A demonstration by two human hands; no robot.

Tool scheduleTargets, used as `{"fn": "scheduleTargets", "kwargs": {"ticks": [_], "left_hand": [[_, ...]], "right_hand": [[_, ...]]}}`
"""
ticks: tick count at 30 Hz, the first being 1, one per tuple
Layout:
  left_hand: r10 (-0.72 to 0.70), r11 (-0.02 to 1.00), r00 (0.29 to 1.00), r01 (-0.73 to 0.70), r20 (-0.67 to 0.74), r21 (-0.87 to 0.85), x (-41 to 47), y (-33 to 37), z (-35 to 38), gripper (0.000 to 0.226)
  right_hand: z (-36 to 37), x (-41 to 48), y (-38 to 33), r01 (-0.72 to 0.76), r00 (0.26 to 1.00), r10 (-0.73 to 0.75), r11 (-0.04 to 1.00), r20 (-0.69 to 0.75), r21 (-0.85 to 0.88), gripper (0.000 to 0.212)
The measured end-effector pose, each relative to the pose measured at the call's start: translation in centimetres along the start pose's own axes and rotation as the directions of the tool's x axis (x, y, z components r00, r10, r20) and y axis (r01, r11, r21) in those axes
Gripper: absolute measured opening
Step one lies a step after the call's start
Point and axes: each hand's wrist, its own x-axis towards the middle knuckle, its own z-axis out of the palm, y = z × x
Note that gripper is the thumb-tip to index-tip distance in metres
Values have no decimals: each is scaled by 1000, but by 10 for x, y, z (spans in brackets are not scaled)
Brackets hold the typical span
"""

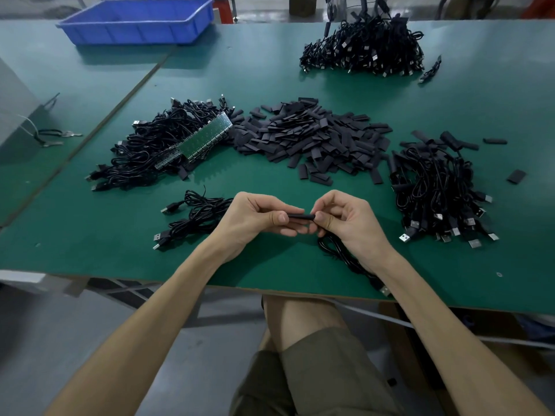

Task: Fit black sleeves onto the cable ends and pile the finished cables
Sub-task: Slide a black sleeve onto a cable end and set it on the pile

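Sleeve [301, 217], black and slim, pinched between both hands.

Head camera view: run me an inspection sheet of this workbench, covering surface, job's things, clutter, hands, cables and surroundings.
Surface: green table, seam running diagonally at left.
Job's things: black sleeve held between both hands; sleeve pile mid-table.
Clutter: stray sleeve at right; keys far left; green circuit boards on the left cable pile.
Hands: left hand and right hand each pinch one end of the sleeve.
Cables: USB cable runs under the right hand to the near edge; right cable pile; far cable pile; small bundle by the left hand.
Surroundings: blue bin at the far left.
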Motion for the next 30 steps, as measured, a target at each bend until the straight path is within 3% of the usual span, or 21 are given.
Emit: {"fn": "scheduleTargets", "kwargs": {"ticks": [6,9,15,19,23,26,30], "left_hand": [[31,997,990,-21,-140,76,4,1,7,27],[22,936,973,61,-229,348,8,-1,18,22],[-17,754,993,89,-115,651,17,-6,68,25],[-68,726,984,162,-164,668,29,-3,81,20],[-136,795,977,208,-167,570,40,11,81,13],[-76,859,977,166,-199,484,60,39,78,19],[-25,898,997,55,-75,437,96,72,102,22]], "right_hand": [[0,0,-1,29,991,-19,997,-131,71,6],[-2,-1,-3,77,967,-39,987,-253,143,8],[-5,-5,-9,91,938,-7,970,-346,227,23],[-4,-5,-12,74,931,22,966,-365,247,28],[-6,-5,-14,77,926,70,927,-371,368,44],[-8,-1,-12,101,896,133,868,-424,486,42],[-4,4,-11,51,886,158,901,-435,431,30]]}}
